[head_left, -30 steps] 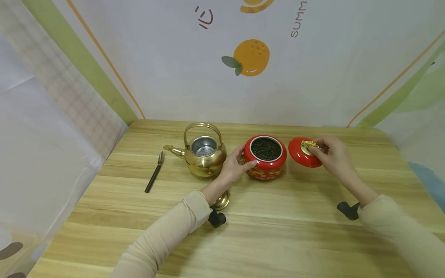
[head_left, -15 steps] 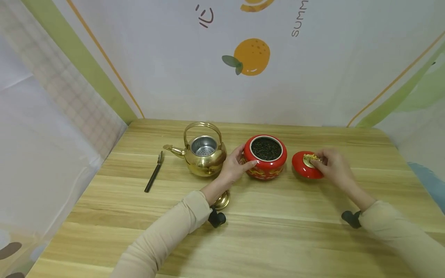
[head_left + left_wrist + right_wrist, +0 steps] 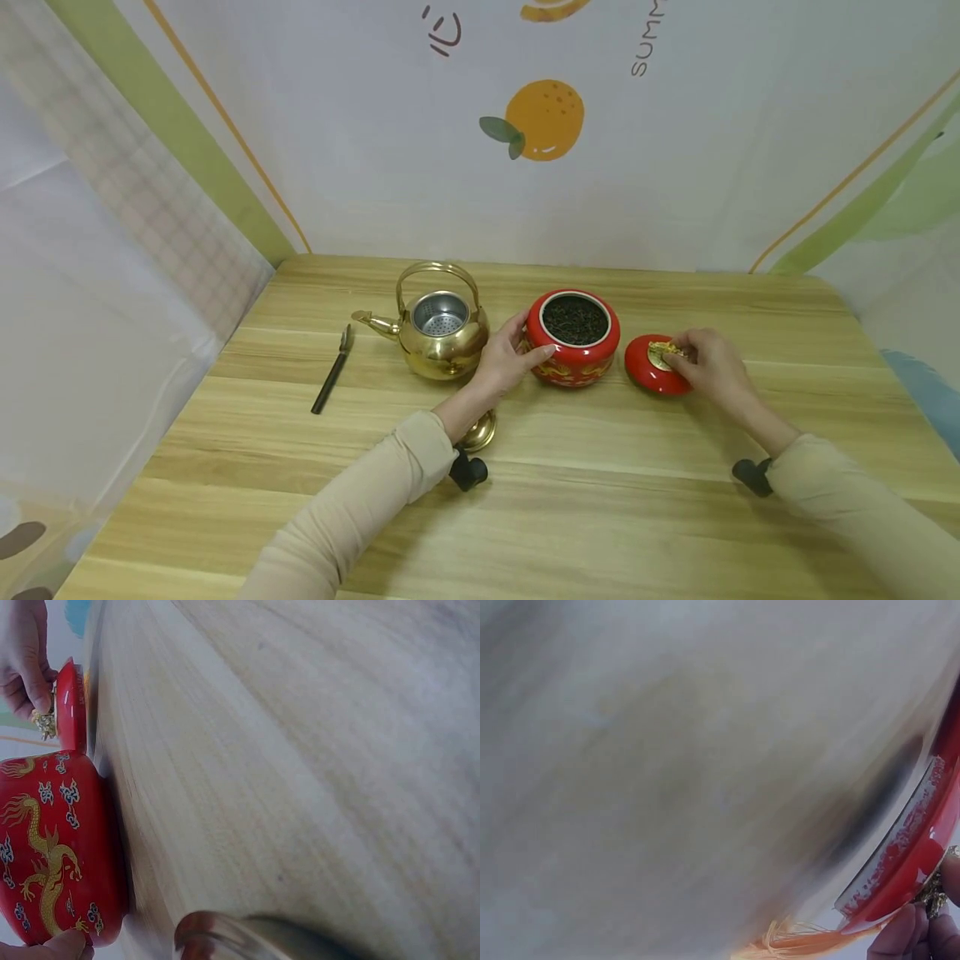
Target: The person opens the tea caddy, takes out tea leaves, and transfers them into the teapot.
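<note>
A round red jar (image 3: 573,368) with gold dragons, full of dark dried leaves like loose tea, stands uncovered on the table. My left hand (image 3: 504,360) grips its left side, thumb at the front; the far fingers are partly hidden. To the jar's right, my right hand (image 3: 714,368) pinches the gold knob of the red lid (image 3: 647,375). The lid (image 3: 73,712) is low over the tabletop in the left wrist view. In the right wrist view a shadow lies beside the lid (image 3: 924,871); I cannot tell whether it touches the wood.
Left of the jar stands a brass teapot (image 3: 442,354) with its strainer exposed. A brass lid (image 3: 482,432) lies partly behind my left forearm. A small dark-handled fork (image 3: 331,379) lies farther left on the wooden table (image 3: 585,517). An orange tassel (image 3: 799,941) hangs by the red lid.
My right hand has brought the red lid down and toward the front of the table, then slightly left. The left hand keeps its grip on the jar, which has not moved.
</note>
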The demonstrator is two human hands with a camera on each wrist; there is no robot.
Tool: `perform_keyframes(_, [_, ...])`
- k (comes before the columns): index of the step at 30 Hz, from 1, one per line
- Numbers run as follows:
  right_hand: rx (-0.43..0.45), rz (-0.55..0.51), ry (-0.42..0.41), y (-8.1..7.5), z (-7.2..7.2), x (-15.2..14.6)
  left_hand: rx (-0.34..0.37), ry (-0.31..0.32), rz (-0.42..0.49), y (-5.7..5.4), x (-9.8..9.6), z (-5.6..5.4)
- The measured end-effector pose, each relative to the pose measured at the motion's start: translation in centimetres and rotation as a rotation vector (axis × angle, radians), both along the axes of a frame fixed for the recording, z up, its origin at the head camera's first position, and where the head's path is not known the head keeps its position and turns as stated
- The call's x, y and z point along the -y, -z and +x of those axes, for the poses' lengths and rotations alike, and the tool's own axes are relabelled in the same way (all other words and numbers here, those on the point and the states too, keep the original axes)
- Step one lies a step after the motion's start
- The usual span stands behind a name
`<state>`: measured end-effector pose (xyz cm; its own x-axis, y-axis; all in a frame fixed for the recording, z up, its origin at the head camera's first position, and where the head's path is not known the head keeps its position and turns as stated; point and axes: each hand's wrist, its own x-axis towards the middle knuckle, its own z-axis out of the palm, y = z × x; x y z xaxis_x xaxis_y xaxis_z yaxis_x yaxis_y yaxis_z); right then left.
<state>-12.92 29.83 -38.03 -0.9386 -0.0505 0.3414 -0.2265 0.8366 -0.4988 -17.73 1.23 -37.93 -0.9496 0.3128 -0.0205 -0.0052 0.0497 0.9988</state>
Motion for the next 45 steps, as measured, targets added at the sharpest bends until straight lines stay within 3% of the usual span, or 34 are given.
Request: perform_keyframes(45, [0.086,0.004,0.009,0.74,0.47,-0.41,0.008,0.004,-0.012,0.01,0.06,-0.02])
